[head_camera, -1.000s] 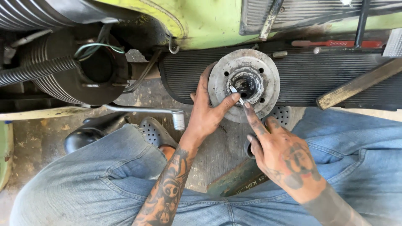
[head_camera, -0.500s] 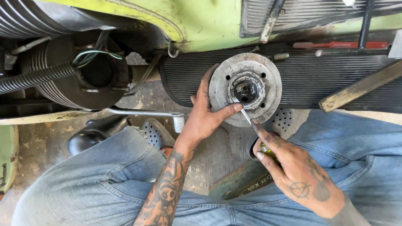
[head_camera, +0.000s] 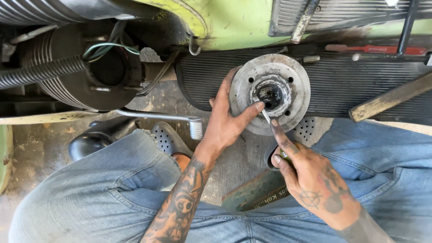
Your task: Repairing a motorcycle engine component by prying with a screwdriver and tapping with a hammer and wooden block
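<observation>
Two hands work on a round metal disc (head_camera: 270, 92) that stands near the top middle, over the person's knees. The left hand (head_camera: 225, 123) grips its rim at 8 o'clock, thumb by the centre hole. The right hand (head_camera: 310, 180) is closed around a thin screwdriver (head_camera: 266, 117), its tip touching the hole at 6 o'clock.

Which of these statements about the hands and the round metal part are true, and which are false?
1. The left hand grips the round metal hub by its edge. True.
2. The right hand is empty. False: it holds a thin screwdriver.
3. The tool tip points into the hub's centre hole. True.
4. The hub lies on bare concrete. False: it rests against a black ribbed mat.
5. The person wears blue jeans. True.
</observation>
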